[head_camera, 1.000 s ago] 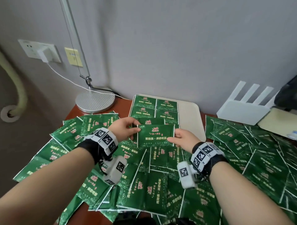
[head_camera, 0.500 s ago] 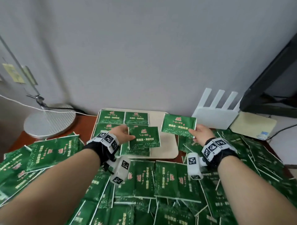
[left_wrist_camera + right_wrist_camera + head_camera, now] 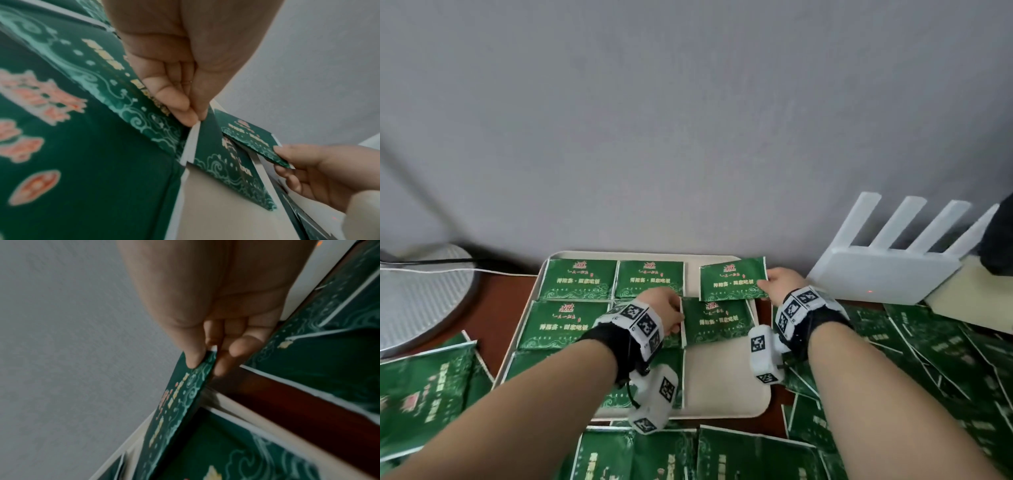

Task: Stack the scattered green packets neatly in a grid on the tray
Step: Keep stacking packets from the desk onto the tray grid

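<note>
above, the right hand point(image 3: 777, 284) pinches a green packet point(image 3: 732, 279) over the tray point(image 3: 722, 383) at its far right corner. the left hand point(image 3: 664, 308) pinches the left edge of a second packet point(image 3: 717, 323) lying mid-right on the tray, beside the laid grid.

I see a plain grey wall point(image 3: 688, 120) filling the far side, evenly lit. Below it runs a reddish-brown wooden tabletop point(image 3: 500, 308). At far left sits a round silver lamp base point(image 3: 417, 294) with a dark cable point(image 3: 441, 262) crossing it. At far right a white router point(image 3: 887, 274) leans its antennas against the wall.
</note>
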A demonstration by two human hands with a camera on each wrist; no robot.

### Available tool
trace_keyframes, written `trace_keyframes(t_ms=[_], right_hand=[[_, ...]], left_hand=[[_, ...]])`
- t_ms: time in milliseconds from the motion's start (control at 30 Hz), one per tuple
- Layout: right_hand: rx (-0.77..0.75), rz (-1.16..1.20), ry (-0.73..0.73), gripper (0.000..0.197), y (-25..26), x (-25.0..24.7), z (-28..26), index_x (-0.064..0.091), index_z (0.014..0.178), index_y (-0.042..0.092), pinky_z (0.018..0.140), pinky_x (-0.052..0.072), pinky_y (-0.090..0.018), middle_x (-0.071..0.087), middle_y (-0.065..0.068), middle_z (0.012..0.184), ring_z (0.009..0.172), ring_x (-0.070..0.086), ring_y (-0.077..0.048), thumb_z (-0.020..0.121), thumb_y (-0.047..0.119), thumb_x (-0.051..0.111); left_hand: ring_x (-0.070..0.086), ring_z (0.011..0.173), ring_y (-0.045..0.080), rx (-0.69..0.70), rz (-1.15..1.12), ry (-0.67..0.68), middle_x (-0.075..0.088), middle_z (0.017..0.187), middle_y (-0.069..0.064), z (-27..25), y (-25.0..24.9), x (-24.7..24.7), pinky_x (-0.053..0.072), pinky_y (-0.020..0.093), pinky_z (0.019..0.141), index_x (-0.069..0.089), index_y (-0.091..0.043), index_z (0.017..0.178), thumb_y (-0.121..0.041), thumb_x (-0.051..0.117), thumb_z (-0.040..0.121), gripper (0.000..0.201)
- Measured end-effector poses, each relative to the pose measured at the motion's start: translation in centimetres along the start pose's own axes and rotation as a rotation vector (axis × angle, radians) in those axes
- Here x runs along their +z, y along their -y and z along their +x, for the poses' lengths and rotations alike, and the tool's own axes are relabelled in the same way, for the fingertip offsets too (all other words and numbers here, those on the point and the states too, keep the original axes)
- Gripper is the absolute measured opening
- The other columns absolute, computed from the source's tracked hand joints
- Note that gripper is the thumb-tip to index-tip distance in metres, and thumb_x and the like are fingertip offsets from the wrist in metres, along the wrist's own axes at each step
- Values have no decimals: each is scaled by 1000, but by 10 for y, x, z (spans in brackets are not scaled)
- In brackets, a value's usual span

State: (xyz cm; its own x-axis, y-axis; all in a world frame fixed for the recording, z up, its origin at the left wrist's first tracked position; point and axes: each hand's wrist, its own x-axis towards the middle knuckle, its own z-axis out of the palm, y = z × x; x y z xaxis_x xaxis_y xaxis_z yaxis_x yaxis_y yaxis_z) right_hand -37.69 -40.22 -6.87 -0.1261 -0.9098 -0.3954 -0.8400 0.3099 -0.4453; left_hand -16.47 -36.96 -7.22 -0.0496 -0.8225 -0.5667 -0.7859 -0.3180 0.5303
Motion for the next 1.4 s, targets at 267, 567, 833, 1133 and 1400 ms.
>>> trace_keyframes(t_ms=[267, 567, 833, 1133, 1400], right_hand=[[111, 242, -138, 24, -8, 6, 5, 65, 107, 10, 90, 47, -30, 66, -6, 109, 98, 63, -23, 91, 26, 56], [111, 291, -107, 14, 3, 24, 11, 67, 92, 13, 77, 50, -31, 56, 5, 59, 58, 54, -15, 88, 21, 57], [84, 174, -83, 33, 9, 25, 8, 51, 56, 23, 86, 52, -36, 71, -12, 90, 89, 67, -29, 88, 21, 56], [73, 16, -54, 25, 10, 17, 1, 66, 102, 5, 69, 38, -21, 67, -10, 102, 100, 62, -27, 89, 25, 57], [-87, -91, -28, 34, 33, -25, -69, 56, 122, 16, 95, 38, -24, 57, -2, 128, 117, 53, -19, 91, 29, 54]], left_hand=[[63, 98, 19, 29, 212, -2, 65, 104, 6, 5, -11, 2, 54, 32, 87, 57, -8, 112, -13, 56, 89, 24], [63, 90, 20, -1, 206, -80, 63, 98, 5, 8, -11, 8, 55, 34, 82, 42, -12, 116, -9, 61, 85, 37], [62, 93, 21, 13, 257, -87, 62, 101, 5, 7, -11, 8, 54, 33, 82, 44, -12, 117, -10, 60, 85, 36], [62, 93, 20, 39, 260, -99, 62, 105, 4, -3, -7, 3, 54, 34, 82, 40, -16, 128, -17, 59, 87, 46], [50, 118, 23, 88, 354, -186, 38, 142, 3, -82, 8, -30, 48, 37, 95, 28, -25, 142, -30, 57, 88, 62]])
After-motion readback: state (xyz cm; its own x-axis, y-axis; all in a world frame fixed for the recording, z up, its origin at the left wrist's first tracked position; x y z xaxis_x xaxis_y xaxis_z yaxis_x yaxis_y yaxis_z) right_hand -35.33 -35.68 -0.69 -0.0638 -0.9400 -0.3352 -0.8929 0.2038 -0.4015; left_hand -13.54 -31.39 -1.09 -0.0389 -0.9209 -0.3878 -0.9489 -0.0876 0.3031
